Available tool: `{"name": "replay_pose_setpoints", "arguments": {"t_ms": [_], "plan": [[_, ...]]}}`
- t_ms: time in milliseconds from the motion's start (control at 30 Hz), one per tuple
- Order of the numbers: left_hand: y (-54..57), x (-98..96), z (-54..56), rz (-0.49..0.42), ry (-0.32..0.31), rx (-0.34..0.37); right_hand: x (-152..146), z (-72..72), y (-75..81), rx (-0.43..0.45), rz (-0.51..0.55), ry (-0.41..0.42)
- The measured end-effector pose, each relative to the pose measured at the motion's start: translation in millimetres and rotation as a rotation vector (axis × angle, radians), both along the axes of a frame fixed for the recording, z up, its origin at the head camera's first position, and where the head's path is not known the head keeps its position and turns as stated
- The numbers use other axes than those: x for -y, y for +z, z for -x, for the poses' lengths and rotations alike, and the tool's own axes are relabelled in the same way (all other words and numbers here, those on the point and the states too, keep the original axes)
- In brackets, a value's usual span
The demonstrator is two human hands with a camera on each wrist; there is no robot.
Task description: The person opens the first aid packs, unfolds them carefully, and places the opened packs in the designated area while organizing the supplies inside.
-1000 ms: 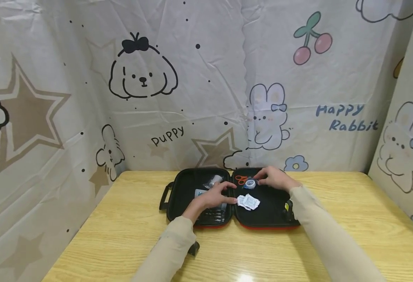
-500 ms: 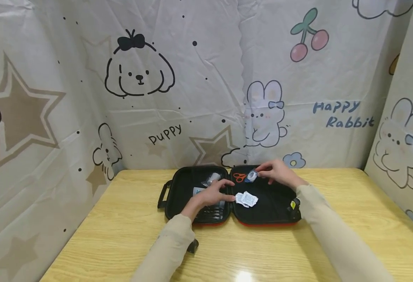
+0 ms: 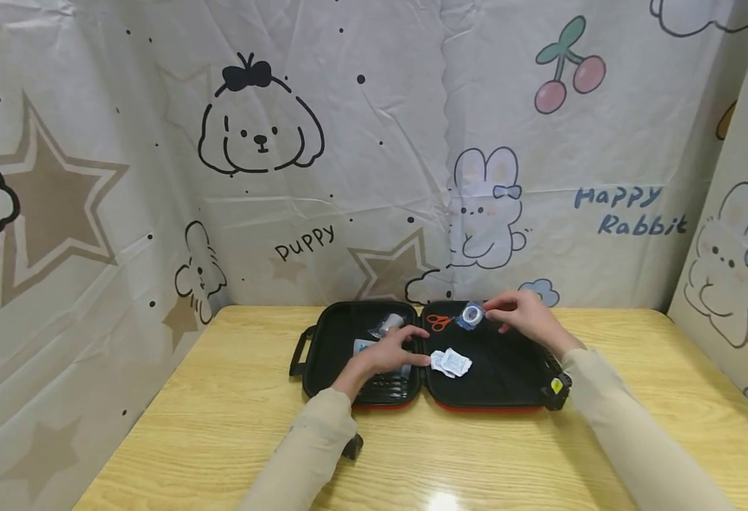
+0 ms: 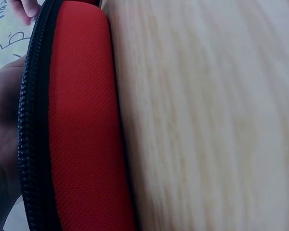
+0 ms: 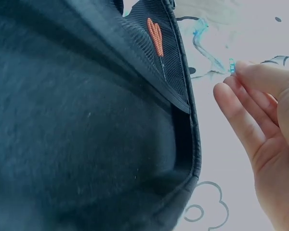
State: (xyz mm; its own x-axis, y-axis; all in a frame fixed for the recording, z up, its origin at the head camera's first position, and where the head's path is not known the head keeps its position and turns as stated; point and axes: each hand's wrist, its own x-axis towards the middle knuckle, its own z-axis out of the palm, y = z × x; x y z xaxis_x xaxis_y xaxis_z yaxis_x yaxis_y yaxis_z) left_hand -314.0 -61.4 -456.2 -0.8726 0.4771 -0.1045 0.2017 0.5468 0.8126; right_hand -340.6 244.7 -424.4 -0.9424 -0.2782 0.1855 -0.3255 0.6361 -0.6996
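An unzipped black case with red outer sides (image 3: 495, 390) lies spread flat on the table. At its far right part, my right hand (image 3: 527, 319) pinches a white tape roll in clear-blue wrapping (image 3: 473, 315) between thumb and fingertips. The right wrist view shows this hand (image 5: 267, 108) beyond the case edge, gripping the edge of the clear wrapper (image 5: 202, 45). Orange-handled scissors (image 3: 439, 323) sit left of the roll, in a mesh pocket. My left hand (image 3: 383, 353) reaches over the hinge with fingers loosely spread, its thumb tip beside two white packets (image 3: 454, 363).
In the left half lie a bagged white roll (image 3: 389, 324), a pale blue packet (image 3: 363, 345) partly behind my hand, and several slim items in clear wrap (image 3: 389, 389). A carry handle (image 3: 299, 353) sticks out left. A patterned cloth (image 3: 323, 177) hangs behind the table (image 3: 221, 440).
My right hand has lifted the wrapped tape roll and carried it to the right, away from the scissors. The left hand stays in nearly the same place.
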Motion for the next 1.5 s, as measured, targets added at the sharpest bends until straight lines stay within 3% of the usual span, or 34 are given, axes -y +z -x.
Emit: {"name": "replay_pose_setpoints", "arguments": {"t_ms": [500, 800, 1500], "plan": [[1.9, 1.3, -1.4, 0.007, -0.001, -0.004, -16.8, -34.7, 15.9, -0.038, -0.046, -0.055], [1.5, 1.1, -1.5, 0.004, 0.006, 0.0, -24.2, -61.3, 23.3, -0.106, -0.073, -0.039], [0.8, 0.0, -1.9, -0.008, 0.0, -0.005, -46.5, -108.0, 16.0, -0.118, -0.125, -0.056]]}}
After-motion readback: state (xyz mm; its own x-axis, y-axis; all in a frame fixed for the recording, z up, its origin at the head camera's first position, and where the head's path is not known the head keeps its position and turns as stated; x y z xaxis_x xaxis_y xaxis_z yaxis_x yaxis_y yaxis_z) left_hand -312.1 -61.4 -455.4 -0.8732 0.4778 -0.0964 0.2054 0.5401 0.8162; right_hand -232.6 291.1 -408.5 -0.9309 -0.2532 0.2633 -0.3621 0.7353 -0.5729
